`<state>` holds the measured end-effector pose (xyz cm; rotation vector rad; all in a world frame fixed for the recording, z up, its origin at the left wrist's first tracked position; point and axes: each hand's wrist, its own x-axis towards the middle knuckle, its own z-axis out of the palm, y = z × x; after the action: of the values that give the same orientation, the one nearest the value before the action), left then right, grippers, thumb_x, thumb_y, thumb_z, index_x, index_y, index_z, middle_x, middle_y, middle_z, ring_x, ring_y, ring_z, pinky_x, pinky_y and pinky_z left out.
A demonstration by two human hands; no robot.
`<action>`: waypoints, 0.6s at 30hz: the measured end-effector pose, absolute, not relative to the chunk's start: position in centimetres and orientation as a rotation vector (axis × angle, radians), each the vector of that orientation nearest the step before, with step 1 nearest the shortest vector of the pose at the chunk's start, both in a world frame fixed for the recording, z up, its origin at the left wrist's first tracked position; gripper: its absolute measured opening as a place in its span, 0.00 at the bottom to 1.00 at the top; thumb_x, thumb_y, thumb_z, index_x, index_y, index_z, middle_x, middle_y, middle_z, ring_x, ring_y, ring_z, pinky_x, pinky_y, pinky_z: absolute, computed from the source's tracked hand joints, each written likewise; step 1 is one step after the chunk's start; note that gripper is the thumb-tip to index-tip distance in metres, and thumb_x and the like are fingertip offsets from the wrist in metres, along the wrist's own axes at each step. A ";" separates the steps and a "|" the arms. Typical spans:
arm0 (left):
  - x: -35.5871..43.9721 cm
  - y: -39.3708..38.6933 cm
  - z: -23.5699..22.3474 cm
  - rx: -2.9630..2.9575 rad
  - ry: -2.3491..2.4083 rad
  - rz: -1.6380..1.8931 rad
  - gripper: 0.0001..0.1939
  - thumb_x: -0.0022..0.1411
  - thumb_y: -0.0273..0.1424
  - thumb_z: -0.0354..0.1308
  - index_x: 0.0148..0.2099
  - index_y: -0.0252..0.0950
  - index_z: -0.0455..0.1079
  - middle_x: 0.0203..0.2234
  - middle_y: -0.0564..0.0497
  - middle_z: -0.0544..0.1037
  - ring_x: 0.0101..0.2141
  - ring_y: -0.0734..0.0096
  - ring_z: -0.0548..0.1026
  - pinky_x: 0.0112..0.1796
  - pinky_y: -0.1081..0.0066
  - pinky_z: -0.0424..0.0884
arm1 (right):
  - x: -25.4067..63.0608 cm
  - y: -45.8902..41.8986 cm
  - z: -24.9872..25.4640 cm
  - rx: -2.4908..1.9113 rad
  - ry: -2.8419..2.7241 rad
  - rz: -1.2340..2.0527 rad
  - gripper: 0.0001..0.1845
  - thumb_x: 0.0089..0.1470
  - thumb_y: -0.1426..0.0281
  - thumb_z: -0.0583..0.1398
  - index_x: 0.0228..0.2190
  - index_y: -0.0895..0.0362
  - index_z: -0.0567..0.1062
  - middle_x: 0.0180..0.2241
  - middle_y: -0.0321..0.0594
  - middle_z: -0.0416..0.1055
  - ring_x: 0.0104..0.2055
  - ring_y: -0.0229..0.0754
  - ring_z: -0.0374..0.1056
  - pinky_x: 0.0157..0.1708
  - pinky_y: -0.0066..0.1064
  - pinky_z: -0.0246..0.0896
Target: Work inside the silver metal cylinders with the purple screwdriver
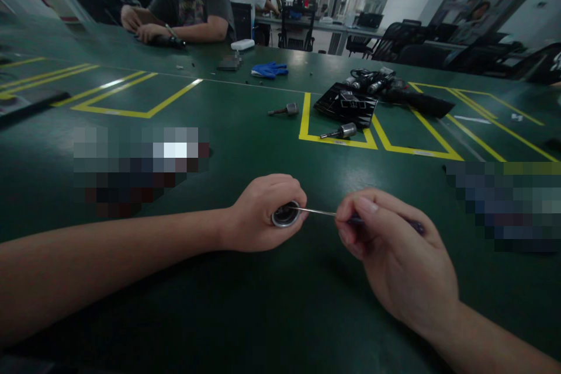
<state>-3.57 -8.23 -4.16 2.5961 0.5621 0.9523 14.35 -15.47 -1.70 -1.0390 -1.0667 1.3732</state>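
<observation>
My left hand [270,210] is wrapped round a metal cylinder [286,214], and its open, silvery rim faces me. Most of the cylinder is hidden by the fingers and palm. Held between the thumb and fingers of my right hand [397,251] is a slim screwdriver [319,211] with a thin metal shaft and a dark handle. Its shaft points left, and the far end reaches the rim of the cylinder; the exact tip cannot be made out. Both hands are just above the green table [263,315].
Beyond my hands lie two metal parts with thin shafts [347,131] [289,109], a black bag [346,104], dark cabled tools [372,80] and a blue glove [270,70]. Yellow tape [337,142] marks the table. A person [188,11] sits across, hands on a dark tool.
</observation>
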 end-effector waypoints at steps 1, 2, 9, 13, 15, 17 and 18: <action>-3.6 -8.2 -4.2 2.593 0.561 0.951 0.04 0.56 0.23 0.55 0.29 0.33 0.63 0.22 0.53 0.68 0.24 0.76 0.65 0.26 0.75 0.61 | 14.4 -15.6 -1.7 -1.029 -1.104 1.336 0.11 0.54 0.67 0.57 0.23 0.55 0.75 0.18 0.33 0.65 0.21 0.32 0.58 0.18 0.23 0.49; -3.6 -8.2 -4.2 2.591 0.558 0.949 0.05 0.55 0.22 0.55 0.29 0.33 0.62 0.22 0.54 0.68 0.24 0.76 0.65 0.26 0.75 0.61 | 14.4 -15.8 -1.7 -1.016 -1.139 1.304 0.11 0.55 0.67 0.57 0.24 0.55 0.75 0.19 0.33 0.65 0.22 0.33 0.58 0.19 0.23 0.50; -3.6 -8.1 -4.3 2.560 0.527 0.959 0.07 0.53 0.20 0.56 0.28 0.33 0.62 0.21 0.54 0.67 0.24 0.76 0.65 0.26 0.75 0.61 | 14.4 -16.2 -1.8 -0.996 -1.349 1.162 0.12 0.57 0.69 0.55 0.25 0.55 0.75 0.21 0.32 0.65 0.24 0.33 0.59 0.21 0.25 0.51; -3.6 -8.1 -4.3 2.559 0.523 0.954 0.06 0.53 0.20 0.56 0.28 0.33 0.62 0.22 0.54 0.67 0.24 0.76 0.65 0.26 0.75 0.61 | 14.3 -16.2 -1.7 -0.976 -1.372 1.134 0.11 0.58 0.69 0.55 0.26 0.54 0.74 0.21 0.32 0.64 0.24 0.33 0.59 0.22 0.25 0.51; -3.7 -8.1 -4.3 2.565 0.526 0.948 0.06 0.53 0.20 0.57 0.29 0.33 0.62 0.22 0.54 0.67 0.24 0.76 0.65 0.26 0.75 0.61 | 14.4 -16.2 -1.7 -0.964 -1.382 1.116 0.11 0.58 0.69 0.54 0.27 0.54 0.74 0.22 0.31 0.64 0.24 0.33 0.59 0.22 0.25 0.51; -3.7 -8.1 -4.3 2.570 0.527 0.958 0.06 0.53 0.20 0.57 0.29 0.33 0.62 0.22 0.54 0.67 0.24 0.76 0.65 0.26 0.75 0.61 | 14.4 -16.2 -1.8 -0.963 -1.423 1.088 0.11 0.58 0.69 0.54 0.27 0.54 0.74 0.22 0.32 0.64 0.25 0.33 0.58 0.23 0.25 0.52; -3.7 -8.1 -4.4 2.570 0.523 0.965 0.06 0.53 0.20 0.57 0.29 0.33 0.62 0.22 0.54 0.67 0.24 0.76 0.65 0.26 0.75 0.61 | 14.4 -16.2 -1.8 -0.968 -1.447 1.077 0.11 0.58 0.69 0.54 0.27 0.54 0.74 0.22 0.32 0.64 0.24 0.32 0.58 0.23 0.25 0.52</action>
<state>-3.67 -8.08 -4.36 2.5702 0.5230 0.9650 14.37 -16.24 -1.80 -0.9680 -1.4473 1.0770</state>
